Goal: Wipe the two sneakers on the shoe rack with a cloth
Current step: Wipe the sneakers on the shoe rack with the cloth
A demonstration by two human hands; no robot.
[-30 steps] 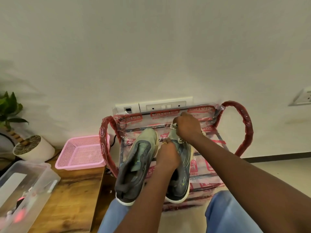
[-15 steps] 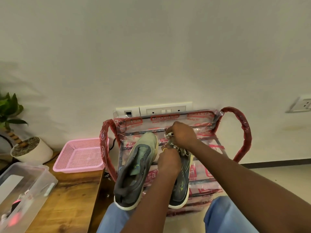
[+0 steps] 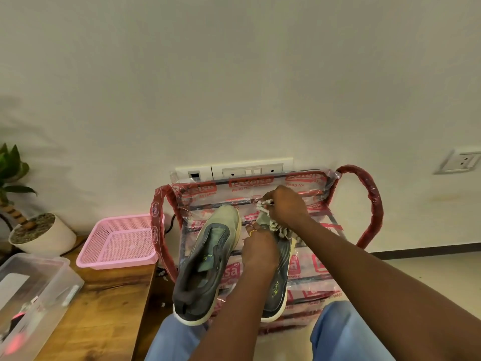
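Right sneaker (image 3: 276, 287) on the plastic-wrapped shoe rack (image 3: 322, 269), heel at its front edge, right hand (image 3: 286, 207) grip bunching a cloth (image 3: 280, 229) at the toe, left hand (image 3: 260, 250) grip curled over its upper, left sneaker (image 3: 208, 261) just beside, bare rack rightward, pink basket (image 3: 119, 241) on counter (image 3: 104, 308) at left.

Bare rack (image 3: 321, 230) lies open right of the right sneaker (image 3: 282, 269), hemmed by the wall (image 3: 234, 100) behind and a red loop (image 3: 376, 204); the basket (image 3: 117, 238) crowds the left side.

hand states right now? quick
Left hand: closed, gripping the sneaker under the cloth.
Right hand: closed, holding the cloth on that sneaker's toe.
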